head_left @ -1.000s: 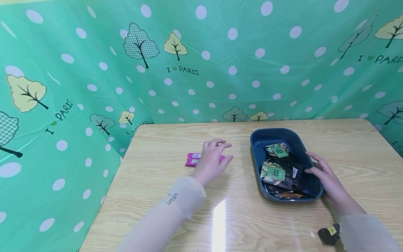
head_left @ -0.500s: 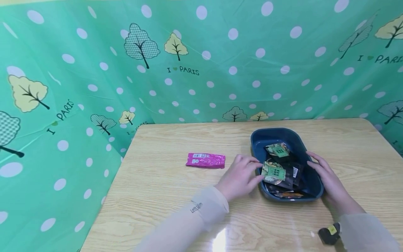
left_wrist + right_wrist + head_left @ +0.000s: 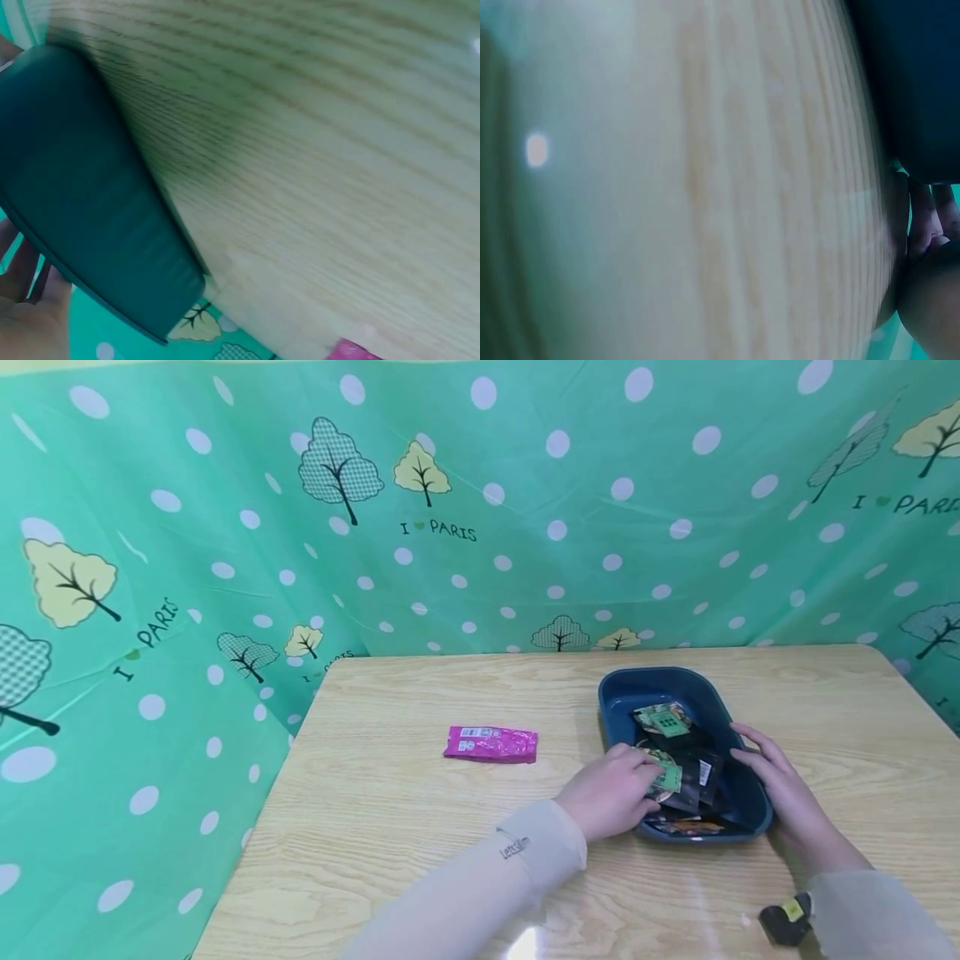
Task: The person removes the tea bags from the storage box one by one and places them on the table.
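My left hand reaches over the left wall of a dark blue plastic bin. Its fingertips touch a black food packet with a green label; whether they pinch it is hidden. Behind it lies another black packet with a green label, and a brownish packet is in the bin's near end. At the bin's right side, my right hand holds the wall, thumb at the rim. The bin's outer wall fills the left of the left wrist view.
A flat magenta packet lies on the wooden table, left of the bin. A small black object with a yellow mark sits beside the right cuff. A green patterned cloth hangs behind the table.
My left hand has moved right from above the magenta packet, over the bin's left rim and onto the black packet. The right hand and the bin have stayed put.
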The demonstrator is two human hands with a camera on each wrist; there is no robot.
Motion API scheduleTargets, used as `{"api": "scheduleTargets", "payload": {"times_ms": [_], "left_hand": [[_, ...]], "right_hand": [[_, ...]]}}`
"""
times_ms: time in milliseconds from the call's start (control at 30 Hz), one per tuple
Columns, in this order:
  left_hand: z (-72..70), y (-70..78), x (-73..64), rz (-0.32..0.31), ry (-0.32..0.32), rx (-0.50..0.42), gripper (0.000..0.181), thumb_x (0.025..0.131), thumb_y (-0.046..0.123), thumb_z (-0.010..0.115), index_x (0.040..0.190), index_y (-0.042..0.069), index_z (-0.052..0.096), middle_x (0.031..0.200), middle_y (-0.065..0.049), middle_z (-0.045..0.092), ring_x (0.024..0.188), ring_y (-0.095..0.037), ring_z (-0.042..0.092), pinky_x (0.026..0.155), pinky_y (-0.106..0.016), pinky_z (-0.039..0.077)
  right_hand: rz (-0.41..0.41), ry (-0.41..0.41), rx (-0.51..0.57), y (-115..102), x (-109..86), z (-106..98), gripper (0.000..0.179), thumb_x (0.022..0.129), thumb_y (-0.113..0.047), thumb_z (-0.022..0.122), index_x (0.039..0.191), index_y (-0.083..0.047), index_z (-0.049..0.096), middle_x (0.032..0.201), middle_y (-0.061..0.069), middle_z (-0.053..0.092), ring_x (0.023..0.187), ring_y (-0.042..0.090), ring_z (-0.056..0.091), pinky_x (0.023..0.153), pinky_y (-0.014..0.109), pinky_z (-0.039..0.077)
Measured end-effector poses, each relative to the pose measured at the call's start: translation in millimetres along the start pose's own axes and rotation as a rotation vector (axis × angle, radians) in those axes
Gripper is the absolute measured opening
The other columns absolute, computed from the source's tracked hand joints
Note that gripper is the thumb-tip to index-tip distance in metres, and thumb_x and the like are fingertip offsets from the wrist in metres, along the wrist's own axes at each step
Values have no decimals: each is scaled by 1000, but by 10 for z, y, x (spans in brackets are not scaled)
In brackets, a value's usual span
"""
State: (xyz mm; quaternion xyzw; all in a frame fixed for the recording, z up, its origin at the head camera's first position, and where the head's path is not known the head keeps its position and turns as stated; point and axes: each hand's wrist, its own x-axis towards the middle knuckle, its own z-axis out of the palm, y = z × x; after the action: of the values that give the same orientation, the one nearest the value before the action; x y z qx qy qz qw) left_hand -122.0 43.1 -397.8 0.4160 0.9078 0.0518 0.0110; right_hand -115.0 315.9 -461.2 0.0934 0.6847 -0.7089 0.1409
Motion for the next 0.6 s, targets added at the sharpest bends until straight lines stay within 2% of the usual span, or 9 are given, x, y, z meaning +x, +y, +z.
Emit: {"api": "scheduleTargets", "payload": {"times_ms": [300,433,600], "left_hand": [[35,56,134,-36,-66,41,53,90,44,70,136,19,59,136,7,60,126,-9,52,111,-17,35],[60,84,179,-53,-81,56,57,88,49,71,136,21,59,139,9,57,127,-8,51,112,-17,33],[120,137,243,-87,-70,48,62,84,51,74,136,24,58,142,10,54,129,-8,49,112,-19,34]], "right_hand": [[-35,-5,11,7,12,21,46,106,-34,45,148,-43,30,156,-4,18,96,-12,58,79,15,53],[-13,3,-78,2,18,17,47,105,-40,44,149,-46,27,158,5,15,96,-14,54,79,14,51],[10,3,-185,-4,18,-11,50,105,-47,40,151,-48,21,161,18,3,97,-14,48,79,13,49]]}}
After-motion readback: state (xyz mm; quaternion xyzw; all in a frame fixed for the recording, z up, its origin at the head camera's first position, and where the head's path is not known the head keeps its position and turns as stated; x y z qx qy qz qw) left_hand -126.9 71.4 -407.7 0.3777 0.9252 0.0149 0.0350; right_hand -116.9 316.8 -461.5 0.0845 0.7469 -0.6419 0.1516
